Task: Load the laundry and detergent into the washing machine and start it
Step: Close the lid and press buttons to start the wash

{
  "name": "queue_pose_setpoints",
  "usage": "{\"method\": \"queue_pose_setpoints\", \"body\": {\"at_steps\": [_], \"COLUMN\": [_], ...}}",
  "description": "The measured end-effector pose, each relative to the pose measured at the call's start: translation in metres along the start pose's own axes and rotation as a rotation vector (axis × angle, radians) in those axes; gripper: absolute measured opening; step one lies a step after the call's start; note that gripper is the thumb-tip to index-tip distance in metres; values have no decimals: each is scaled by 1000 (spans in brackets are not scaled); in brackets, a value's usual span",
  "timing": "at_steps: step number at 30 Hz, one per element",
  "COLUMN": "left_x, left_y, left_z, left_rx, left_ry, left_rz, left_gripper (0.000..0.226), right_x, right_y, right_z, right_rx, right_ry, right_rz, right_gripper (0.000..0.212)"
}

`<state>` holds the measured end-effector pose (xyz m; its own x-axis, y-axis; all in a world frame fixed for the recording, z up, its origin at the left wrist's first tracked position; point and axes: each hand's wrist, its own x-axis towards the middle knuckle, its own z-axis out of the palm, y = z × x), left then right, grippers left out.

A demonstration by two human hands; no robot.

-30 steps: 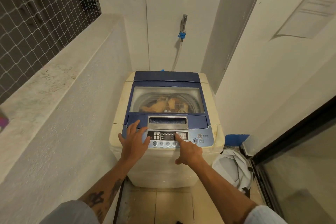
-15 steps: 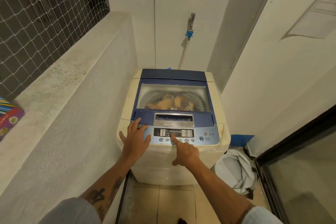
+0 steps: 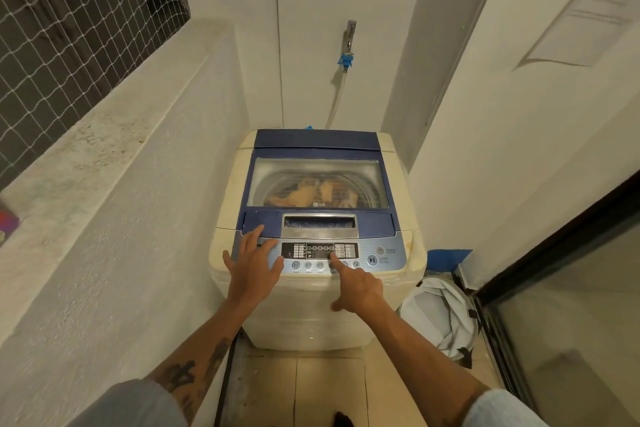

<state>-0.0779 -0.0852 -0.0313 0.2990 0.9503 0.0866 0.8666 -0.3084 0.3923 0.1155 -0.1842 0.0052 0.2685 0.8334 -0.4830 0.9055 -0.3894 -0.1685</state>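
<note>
A cream top-loading washing machine (image 3: 301,315) with a blue lid stands against the back wall. The lid is down, and tan laundry (image 3: 304,196) shows through its window. My left hand (image 3: 254,265) rests flat with spread fingers on the left end of the control panel (image 3: 384,255). My right hand (image 3: 356,286) points with its index finger, the tip touching the panel at a button under the display; its other fingers are curled and hold nothing.
A low concrete wall (image 3: 104,156) with netting above runs along the left. A colourful packet (image 3: 7,225) lies on its ledge. A white laundry bag (image 3: 446,315) sits on the floor right of the machine, beside a glass door (image 3: 568,322). A tap with hose (image 3: 348,45) is on the back wall.
My right index finger has slid left along the panel, from the right button block to a button under the display. My left hand has stayed in place. The camera has shifted slightly.
</note>
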Motion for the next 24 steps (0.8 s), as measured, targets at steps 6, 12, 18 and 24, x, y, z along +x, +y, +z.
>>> {"method": "queue_pose_setpoints", "body": {"at_steps": [6,12,18,24], "left_x": [2,5,7,7], "left_y": [13,16,13,14], "left_z": [4,4,6,8], "left_rx": [-24,-25,3,12], "left_ry": [29,29,19,17], "left_rz": [21,26,30,37], "left_gripper": [40,38,40,40], "right_x": [-1,2,4,4], "right_y": [13,17,19,23], "right_z": [1,3,3,1], "right_rx": [3,9,9,15], "right_ry": [-4,-2,1,8], "right_rz": [18,25,30,36], "right_gripper": [111,111,111,109]}}
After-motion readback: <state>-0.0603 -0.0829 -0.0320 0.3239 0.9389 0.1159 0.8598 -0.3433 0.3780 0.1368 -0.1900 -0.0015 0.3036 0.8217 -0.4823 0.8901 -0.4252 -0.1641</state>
